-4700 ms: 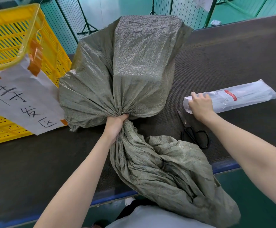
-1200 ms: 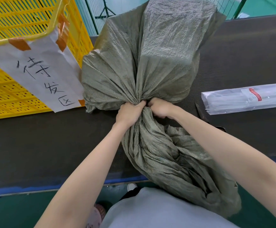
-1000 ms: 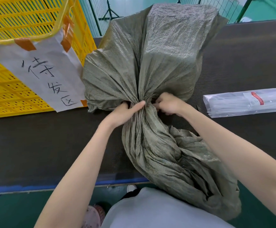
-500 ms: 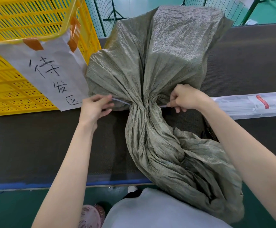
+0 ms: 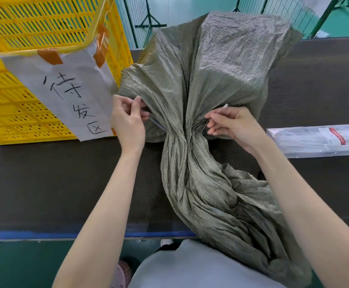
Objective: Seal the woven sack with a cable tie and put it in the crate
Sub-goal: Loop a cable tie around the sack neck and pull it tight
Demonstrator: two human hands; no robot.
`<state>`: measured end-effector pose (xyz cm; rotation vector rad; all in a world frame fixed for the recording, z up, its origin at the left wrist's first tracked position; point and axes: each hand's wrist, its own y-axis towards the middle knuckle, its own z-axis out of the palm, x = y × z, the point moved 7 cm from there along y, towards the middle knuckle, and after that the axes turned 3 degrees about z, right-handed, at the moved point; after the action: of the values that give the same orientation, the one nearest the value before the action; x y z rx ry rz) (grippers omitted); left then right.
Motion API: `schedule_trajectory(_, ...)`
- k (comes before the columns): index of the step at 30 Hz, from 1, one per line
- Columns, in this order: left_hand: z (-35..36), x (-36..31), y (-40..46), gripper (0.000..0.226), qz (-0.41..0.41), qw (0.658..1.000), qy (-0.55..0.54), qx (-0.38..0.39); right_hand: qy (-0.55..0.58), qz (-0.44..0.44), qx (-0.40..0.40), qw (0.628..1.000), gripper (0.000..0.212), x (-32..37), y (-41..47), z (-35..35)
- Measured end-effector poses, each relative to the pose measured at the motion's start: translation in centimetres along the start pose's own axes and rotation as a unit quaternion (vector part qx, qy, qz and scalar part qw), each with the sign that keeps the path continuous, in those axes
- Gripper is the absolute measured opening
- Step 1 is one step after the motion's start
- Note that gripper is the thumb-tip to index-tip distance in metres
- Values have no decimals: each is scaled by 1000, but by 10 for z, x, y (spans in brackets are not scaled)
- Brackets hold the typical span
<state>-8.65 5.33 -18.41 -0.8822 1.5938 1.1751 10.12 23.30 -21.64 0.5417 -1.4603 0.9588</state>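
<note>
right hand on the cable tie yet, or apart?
Touching. The head view shows the right hand pinching the cable tie between its fingertips beside the woven sack's gathered neck, the tip poking out above them.

The sack [image 5: 200, 84] is dull olive-green with a fine woven, crinkled texture that catches pale grey sheen on top. The tie [image 5: 221, 108] is thin and whitish. The crate [image 5: 24, 23] is bright yellow with a slotted grid pattern; its sign [image 5: 65, 88] is white paper with black handwritten characters, fixed with orange tape [image 5: 50, 56]. The belt [image 5: 44, 179] is dark brownish-grey with a blue edge. The packet [image 5: 314, 140] is clear-white with a red label. The floor [image 5: 13, 265] is teal green.
</note>
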Motion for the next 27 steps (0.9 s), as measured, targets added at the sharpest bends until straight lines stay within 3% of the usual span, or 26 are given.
schedule_trajectory(5,15,-13,3,18,24,997,-53,56,-36,-74,-11,997,16,4,5,13)
schedule_trajectory(9,16,-23,5,13,111,987,68,93,-132,-167,-49,976,20,16,5,19)
schedule_trajectory(12,18,-29,6,17,180,963,170,104,-195,-255,-69,945,13,30,-1,28)
schedule_trajectory(16,26,-36,1,16,145,983,58,100,-304,-374,-92,871,12,47,-9,43)
schedule_trajectory(22,52,-7,10,16,10,984,-56,171,-245,-286,-103,921,12,32,7,39)
schedule_trajectory(27,58,-1,8,9,32,972,-31,230,-98,-224,-92,965,17,21,20,37)
